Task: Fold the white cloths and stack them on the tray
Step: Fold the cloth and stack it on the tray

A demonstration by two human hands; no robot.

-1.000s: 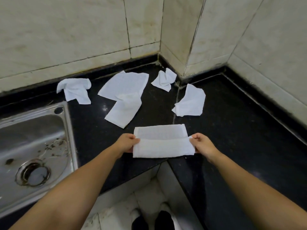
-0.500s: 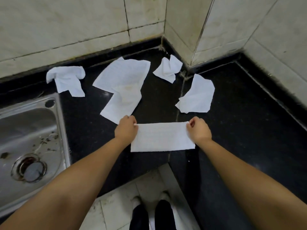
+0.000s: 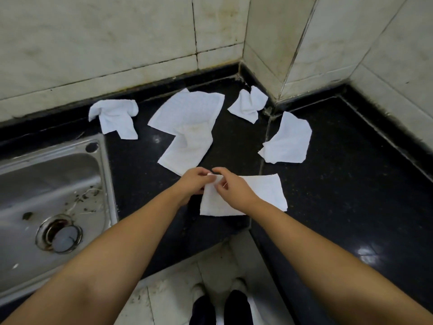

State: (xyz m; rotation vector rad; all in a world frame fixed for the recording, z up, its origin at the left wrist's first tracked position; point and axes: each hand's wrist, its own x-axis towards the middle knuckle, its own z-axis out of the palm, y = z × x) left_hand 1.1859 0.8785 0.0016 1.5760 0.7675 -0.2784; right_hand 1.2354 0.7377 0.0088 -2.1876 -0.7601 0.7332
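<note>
A folded white cloth (image 3: 264,193) lies flat on the black counter near its front corner. My left hand (image 3: 193,184) and my right hand (image 3: 230,187) meet at its left end, and both pinch that edge. Several unfolded white cloths lie behind it: a crumpled one (image 3: 116,120) at the back left, a large flat one (image 3: 189,113) with another (image 3: 187,151) overlapping it, a small crumpled one (image 3: 248,105) in the corner, and one (image 3: 289,140) at the right. No tray is in view.
A steel sink (image 3: 46,207) with a drain and some debris is set into the counter at the left. Tiled walls close the back and right sides. The black counter (image 3: 351,184) wraps round an inner corner, with the floor and my shoes below.
My right hand has moved from the cloth's right end across to its left end, next to my left hand. The cloth now reaches further right. The camera has tilted slightly.
</note>
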